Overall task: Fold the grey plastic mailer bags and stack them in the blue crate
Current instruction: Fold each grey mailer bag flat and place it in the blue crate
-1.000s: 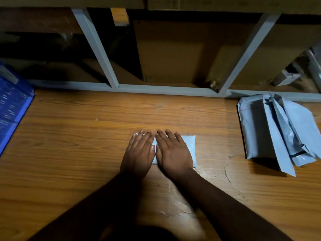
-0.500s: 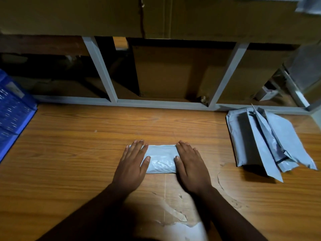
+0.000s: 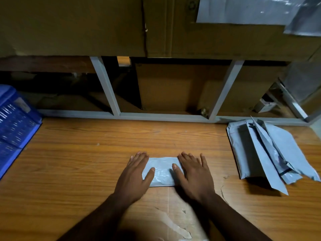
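A small folded grey mailer bag (image 3: 162, 171) lies flat on the wooden table (image 3: 86, 162), near its middle. My left hand (image 3: 134, 176) presses flat on the bag's left end with straight fingers. Flat on its right end lies my right hand (image 3: 192, 174), fingers spread. Only the strip of bag between the two thumbs shows. A loose pile of unfolded grey mailer bags (image 3: 267, 152) lies at the table's far right. The blue crate (image 3: 13, 126) stands at the left edge, only partly in view.
A grey metal shelf frame (image 3: 163, 116) runs along the table's back edge, with cardboard boxes (image 3: 173, 87) behind and above it. The table's veneer is cracked and peeling (image 3: 175, 226) near the front, between my forearms.
My hands have slid apart from the middle of the folded bag toward its two ends, uncovering its centre. The camera has tilted upward, showing more of the shelf.
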